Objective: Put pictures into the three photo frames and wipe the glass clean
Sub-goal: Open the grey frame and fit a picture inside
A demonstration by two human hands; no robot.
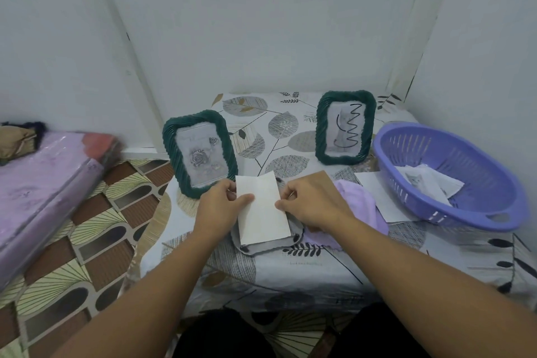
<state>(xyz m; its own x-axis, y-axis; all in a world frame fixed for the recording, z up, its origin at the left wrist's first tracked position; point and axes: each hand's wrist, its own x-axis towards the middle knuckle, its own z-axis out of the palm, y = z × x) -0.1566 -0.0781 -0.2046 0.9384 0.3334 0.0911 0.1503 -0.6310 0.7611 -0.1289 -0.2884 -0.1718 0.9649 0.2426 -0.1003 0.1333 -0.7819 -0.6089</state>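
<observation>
No brand or readable writing shows anywhere; the only marks are a black zigzag scribble and a curved stroke across the glass of the right-hand green frame (345, 128), which stands upright near the back of the table (290, 270) with a pale cat picture inside. A second green frame (200, 152) stands upright at the table's left edge, holding a grey rose picture.

The purple basket (453, 174) on the right holds a few loose prints, the top one showing a small cat (414, 179). Another white sheet (377, 195) lies half under the basket's rim.

In front of the person, a white card (263, 209) is held blank side up, its long axis running away from the person and leaning slightly left. The left hand (222, 205) pinches its left edge between thumb and curled fingers; the right hand (309, 200) pinches the right edge the same way. Beneath the card lies a third frame (267, 245), face down, grey back showing, partly on a lilac cloth (360, 203).

To the left, off the table, sits a pink wrapped bundle (43, 183).
</observation>
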